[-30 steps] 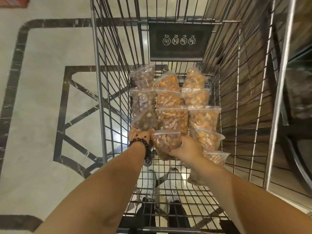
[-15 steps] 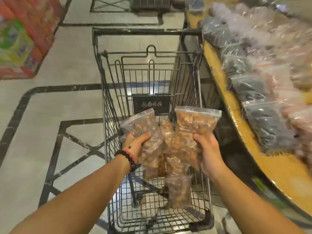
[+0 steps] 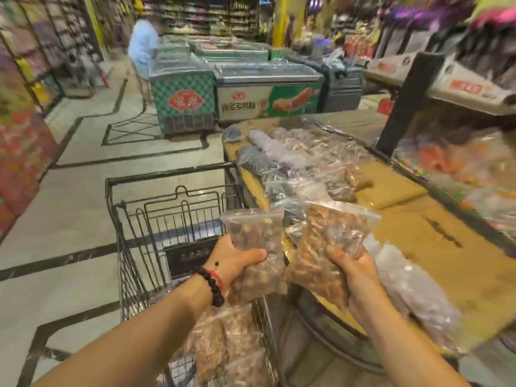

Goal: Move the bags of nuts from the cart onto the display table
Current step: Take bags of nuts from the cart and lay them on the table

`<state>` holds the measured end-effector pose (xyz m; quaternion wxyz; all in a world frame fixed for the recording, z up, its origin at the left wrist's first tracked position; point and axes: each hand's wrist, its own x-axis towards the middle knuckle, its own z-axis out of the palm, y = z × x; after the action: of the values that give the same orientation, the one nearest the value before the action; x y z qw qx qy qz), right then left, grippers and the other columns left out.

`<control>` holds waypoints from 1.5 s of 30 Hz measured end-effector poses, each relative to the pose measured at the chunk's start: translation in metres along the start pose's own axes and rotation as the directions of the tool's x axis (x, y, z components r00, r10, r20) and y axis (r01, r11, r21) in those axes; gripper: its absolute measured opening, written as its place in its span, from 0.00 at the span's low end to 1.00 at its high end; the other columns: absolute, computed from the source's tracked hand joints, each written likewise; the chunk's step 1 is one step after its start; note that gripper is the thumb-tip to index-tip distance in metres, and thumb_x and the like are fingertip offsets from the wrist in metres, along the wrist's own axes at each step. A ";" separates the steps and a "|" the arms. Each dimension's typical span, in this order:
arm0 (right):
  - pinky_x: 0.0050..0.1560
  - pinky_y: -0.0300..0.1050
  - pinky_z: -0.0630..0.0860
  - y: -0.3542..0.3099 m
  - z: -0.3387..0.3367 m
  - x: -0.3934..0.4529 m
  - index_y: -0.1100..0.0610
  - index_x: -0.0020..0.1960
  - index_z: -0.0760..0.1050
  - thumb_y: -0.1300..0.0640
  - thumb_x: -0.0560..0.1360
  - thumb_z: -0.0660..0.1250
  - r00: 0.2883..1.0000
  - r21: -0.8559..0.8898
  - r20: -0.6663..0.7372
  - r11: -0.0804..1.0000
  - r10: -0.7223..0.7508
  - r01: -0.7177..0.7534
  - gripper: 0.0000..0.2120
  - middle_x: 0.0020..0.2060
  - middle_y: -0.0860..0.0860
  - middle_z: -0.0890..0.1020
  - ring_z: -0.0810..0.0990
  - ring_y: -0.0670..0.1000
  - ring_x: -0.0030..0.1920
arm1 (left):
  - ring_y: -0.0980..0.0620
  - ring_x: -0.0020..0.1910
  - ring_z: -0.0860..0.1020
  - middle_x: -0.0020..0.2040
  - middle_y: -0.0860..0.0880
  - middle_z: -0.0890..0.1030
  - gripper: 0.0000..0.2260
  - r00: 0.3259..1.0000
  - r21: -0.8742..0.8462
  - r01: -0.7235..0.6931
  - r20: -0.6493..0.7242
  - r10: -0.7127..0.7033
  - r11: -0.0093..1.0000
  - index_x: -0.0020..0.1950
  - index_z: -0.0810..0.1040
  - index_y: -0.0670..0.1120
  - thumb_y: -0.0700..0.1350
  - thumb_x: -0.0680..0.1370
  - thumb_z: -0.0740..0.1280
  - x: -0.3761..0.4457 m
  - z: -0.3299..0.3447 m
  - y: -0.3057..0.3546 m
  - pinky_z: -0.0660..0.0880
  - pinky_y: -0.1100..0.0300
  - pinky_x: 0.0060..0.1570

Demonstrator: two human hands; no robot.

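Observation:
My left hand grips a clear bag of dark brown nuts above the right rim of the wire cart. My right hand grips a bag of orange-brown nuts over the near edge of the display table. Both bags are held upright, side by side. Several more nut bags lie in the cart below my left forearm. The table's brown top carries rows of clear bags, dark ones on the left and brown ones further right.
A bare stretch of brown tabletop lies right of the bag rows. Chest freezers stand beyond the cart, with a person in a light blue top beside them. A black post rises from the table. Shelving lines the left aisle.
Both hands lifted a bag each out of the cart and carried them up and right toward the table. My view rose from the cart's inside to the shop floor.

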<state>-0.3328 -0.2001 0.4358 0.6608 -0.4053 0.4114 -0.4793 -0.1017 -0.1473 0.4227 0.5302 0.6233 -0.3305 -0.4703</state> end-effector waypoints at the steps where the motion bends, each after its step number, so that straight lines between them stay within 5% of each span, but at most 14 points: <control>1: 0.37 0.55 0.84 -0.013 -0.015 -0.005 0.61 0.60 0.77 0.65 0.72 0.72 0.999 -0.022 -0.025 0.999 -0.029 0.029 0.17 0.42 0.56 0.88 0.87 0.57 0.39 | 0.51 0.50 0.85 0.50 0.49 0.86 0.21 1.000 0.002 -0.021 0.015 0.021 1.000 0.56 0.79 0.48 0.37 0.67 0.80 -0.005 0.018 0.010 0.79 0.49 0.56; 3: 0.30 0.48 0.82 -0.042 -0.048 -0.015 0.61 0.54 0.76 0.69 0.76 0.67 0.994 -0.065 -0.098 0.997 -0.054 0.047 0.09 0.34 0.52 0.87 0.86 0.52 0.32 | 0.52 0.49 0.84 0.50 0.50 0.86 0.21 0.998 -0.003 -0.053 0.031 0.053 0.999 0.57 0.78 0.47 0.37 0.67 0.80 -0.015 0.057 0.024 0.80 0.53 0.53; 7: 0.41 0.54 0.82 -0.091 -0.128 -0.033 0.59 0.49 0.77 0.66 0.75 0.71 0.985 -0.111 -0.163 0.993 -0.059 0.041 0.06 0.30 0.52 0.86 0.85 0.55 0.32 | 0.50 0.50 0.84 0.53 0.49 0.84 0.34 0.996 0.070 -0.071 0.055 0.067 0.995 0.59 0.75 0.48 0.50 0.57 0.83 -0.037 0.146 0.048 0.81 0.48 0.53; 10: 0.39 0.46 0.81 -0.126 -0.188 -0.043 0.59 0.56 0.78 0.61 0.65 0.77 0.980 -0.167 -0.151 0.981 -0.128 0.102 0.20 0.38 0.52 0.88 0.87 0.53 0.38 | 0.50 0.51 0.82 0.55 0.49 0.82 0.36 0.993 0.101 -0.104 0.059 0.099 0.989 0.63 0.72 0.45 0.49 0.59 0.83 -0.049 0.214 0.060 0.81 0.51 0.51; 13: 0.43 0.49 0.81 -0.155 -0.246 -0.049 0.60 0.60 0.77 0.56 0.60 0.76 0.975 -0.204 -0.159 0.972 -0.153 0.119 0.29 0.45 0.56 0.88 0.87 0.55 0.43 | 0.49 0.53 0.82 0.57 0.48 0.82 0.36 0.986 0.080 -0.138 0.104 0.129 0.987 0.62 0.73 0.47 0.50 0.58 0.84 -0.056 0.277 0.066 0.80 0.50 0.54; 15: 0.41 0.51 0.83 -0.171 -0.281 -0.050 0.61 0.65 0.73 0.53 0.58 0.79 0.972 -0.212 -0.183 0.971 -0.148 0.108 0.38 0.53 0.60 0.85 0.87 0.57 0.47 | 0.50 0.50 0.83 0.53 0.50 0.83 0.27 0.983 0.071 -0.147 0.123 0.137 0.987 0.55 0.74 0.51 0.45 0.62 0.83 -0.061 0.314 0.068 0.80 0.49 0.54; 19: 0.31 0.43 0.79 -0.193 -0.337 -0.043 0.60 0.60 0.75 0.65 0.71 0.75 0.967 -0.226 -0.188 0.966 -0.169 0.125 0.19 0.47 0.58 0.86 0.87 0.52 0.38 | 0.47 0.44 0.85 0.45 0.48 0.86 0.20 0.983 0.045 -0.148 0.120 0.142 0.988 0.51 0.76 0.49 0.38 0.66 0.81 -0.056 0.371 0.070 0.81 0.45 0.50; 21: 0.33 0.45 0.80 -0.201 -0.356 -0.032 0.59 0.60 0.76 0.67 0.72 0.73 0.969 -0.220 -0.181 0.967 -0.170 0.129 0.18 0.45 0.56 0.87 0.88 0.54 0.39 | 0.48 0.42 0.85 0.44 0.48 0.86 0.19 0.981 0.021 -0.154 0.118 0.151 0.988 0.51 0.77 0.48 0.36 0.66 0.80 -0.048 0.393 0.073 0.82 0.47 0.47; 27: 0.37 0.51 0.82 -0.212 -0.394 0.024 0.60 0.60 0.76 0.70 0.73 0.72 0.979 -0.181 -0.146 0.977 -0.143 0.116 0.17 0.45 0.60 0.87 0.87 0.62 0.43 | 0.52 0.46 0.85 0.47 0.50 0.86 0.21 0.975 -0.031 -0.181 0.122 0.184 0.983 0.55 0.77 0.47 0.35 0.67 0.80 -0.006 0.441 0.076 0.82 0.54 0.48; 32: 0.32 0.44 0.80 -0.218 -0.418 0.102 0.57 0.54 0.78 0.68 0.72 0.74 0.984 -0.301 -0.103 0.947 -0.146 0.109 0.13 0.38 0.51 0.88 0.87 0.51 0.37 | 0.48 0.49 0.85 0.48 0.49 0.87 0.23 0.992 -0.098 -0.112 0.045 0.117 0.989 0.56 0.78 0.47 0.38 0.64 0.81 0.063 0.468 0.062 0.80 0.46 0.54; 36: 0.30 0.41 0.79 -0.219 -0.436 0.183 0.58 0.53 0.79 0.65 0.70 0.77 0.993 -0.389 -0.073 0.919 -0.096 0.061 0.14 0.39 0.53 0.88 0.87 0.49 0.35 | 0.46 0.47 0.85 0.48 0.47 0.87 0.25 0.998 -0.138 -0.042 -0.046 0.036 0.990 0.59 0.77 0.46 0.38 0.65 0.81 0.133 0.479 0.048 0.81 0.45 0.52; 39: 0.43 0.50 0.83 -0.210 -0.446 0.241 0.60 0.57 0.80 0.55 0.58 0.82 0.999 -0.445 -0.040 0.895 -0.013 -0.006 0.30 0.43 0.55 0.88 0.87 0.55 0.42 | 0.50 0.45 0.84 0.46 0.48 0.85 0.20 0.991 -0.166 -0.010 -0.131 -0.012 0.986 0.55 0.75 0.47 0.35 0.68 0.78 0.187 0.482 0.041 0.80 0.56 0.43; 41: 0.53 0.58 0.82 -0.207 -0.448 0.276 0.59 0.59 0.79 0.47 0.49 0.80 1.000 -0.449 -0.018 0.893 0.020 -0.026 0.39 0.46 0.55 0.88 0.87 0.58 0.47 | 0.49 0.48 0.84 0.51 0.46 0.84 0.23 0.986 -0.179 0.019 -0.160 -0.048 0.984 0.57 0.74 0.47 0.37 0.67 0.80 0.223 0.480 0.034 0.80 0.54 0.46; 45: 0.53 0.56 0.80 -0.196 -0.441 0.344 0.59 0.54 0.81 0.48 0.45 0.84 0.994 -0.446 0.033 0.892 0.101 -0.076 0.40 0.44 0.56 0.88 0.87 0.59 0.46 | 0.52 0.51 0.80 0.59 0.47 0.80 0.35 0.965 -0.083 0.061 -0.251 -0.080 0.995 0.68 0.66 0.46 0.42 0.66 0.81 0.279 0.471 0.025 0.76 0.60 0.47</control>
<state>-0.7336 -0.6366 0.4180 0.5834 -0.5393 0.5093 -0.3308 -0.4462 -0.5722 0.3838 0.5740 0.6696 -0.2196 -0.4170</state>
